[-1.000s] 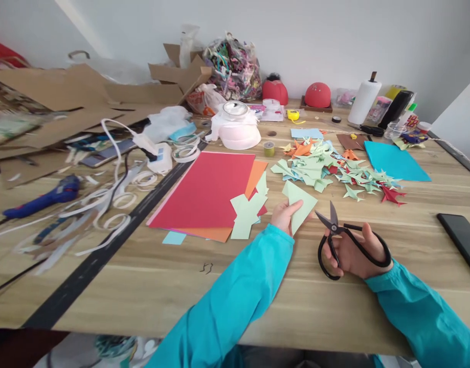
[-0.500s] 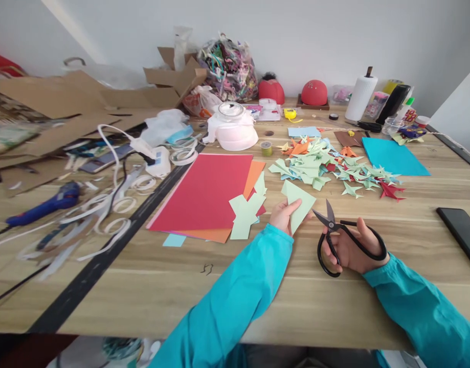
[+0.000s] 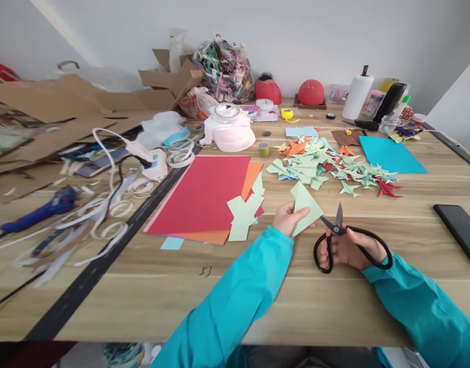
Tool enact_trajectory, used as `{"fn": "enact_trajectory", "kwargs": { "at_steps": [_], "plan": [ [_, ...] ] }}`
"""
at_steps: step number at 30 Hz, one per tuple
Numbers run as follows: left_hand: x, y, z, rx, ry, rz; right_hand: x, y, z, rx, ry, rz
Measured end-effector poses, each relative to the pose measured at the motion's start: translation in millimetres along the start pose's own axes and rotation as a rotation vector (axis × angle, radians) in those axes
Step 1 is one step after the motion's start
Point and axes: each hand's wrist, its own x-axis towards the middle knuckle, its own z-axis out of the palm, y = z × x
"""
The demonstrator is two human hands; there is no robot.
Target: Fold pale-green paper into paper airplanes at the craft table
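Note:
My left hand (image 3: 288, 219) pinches a pale green piece of paper (image 3: 307, 207), thumb on top and the other fingers underneath. My right hand (image 3: 348, 250) has its fingers through the black handles of a pair of scissors (image 3: 337, 230). Their blades stand apart, and the lower one reaches the right edge of the green paper; whether it touches is hard to tell. Left of my left hand, green paper offcuts (image 3: 244, 217) lie over the corner of a red sheet (image 3: 204, 194). Beyond both hands is a pile of cut and folded paper shapes (image 3: 309, 161), mostly green.
A phone (image 3: 459, 232) lies at the right, and a turquoise sheet (image 3: 392, 154) behind it. To the left are a blue glue gun (image 3: 41, 208), tangled white cables and a power strip (image 3: 156, 164). A pink cap (image 3: 232, 134) and a yellow tape measure (image 3: 287, 114) stand further back.
The green paper has turned and shifted slightly right in my left hand. The scissors have moved a little right, turned more upright, their blades closer to the paper's edge.

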Motion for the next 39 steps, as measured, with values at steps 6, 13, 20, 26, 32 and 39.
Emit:
{"fn": "enact_trajectory", "kwargs": {
  "at_steps": [6, 13, 20, 26, 32, 39],
  "plan": [
    [-1.6, -3.4, 0.1, 0.064, -0.013, 0.065, 0.8, 3.8, 0.2, -0.004, -0.009, -0.003],
    [-7.6, -1.5, 2.8, 0.079, -0.135, 0.036, 3.6, 3.4, 1.3, 0.021, -0.006, -0.043],
    [-14.7, 2.3, 5.4, 0.004, -0.289, -0.120, 2.2, 0.8, 0.7, 0.011, -0.028, -0.031],
    [-13.8, 1.2, 4.5, -0.006, -0.310, -0.199, 2.3, -0.2, -0.9, 0.010, -0.050, -0.025],
    [-11.5, -2.9, 3.4, 0.006, -0.283, -0.180, 0.9, -3.5, 3.2, -0.039, -0.038, -0.037],
    [-15.7, -1.1, 7.0, -0.007, -0.310, -0.157, 0.6, -5.2, 5.4, -0.048, -0.021, -0.033]
  ]
}}
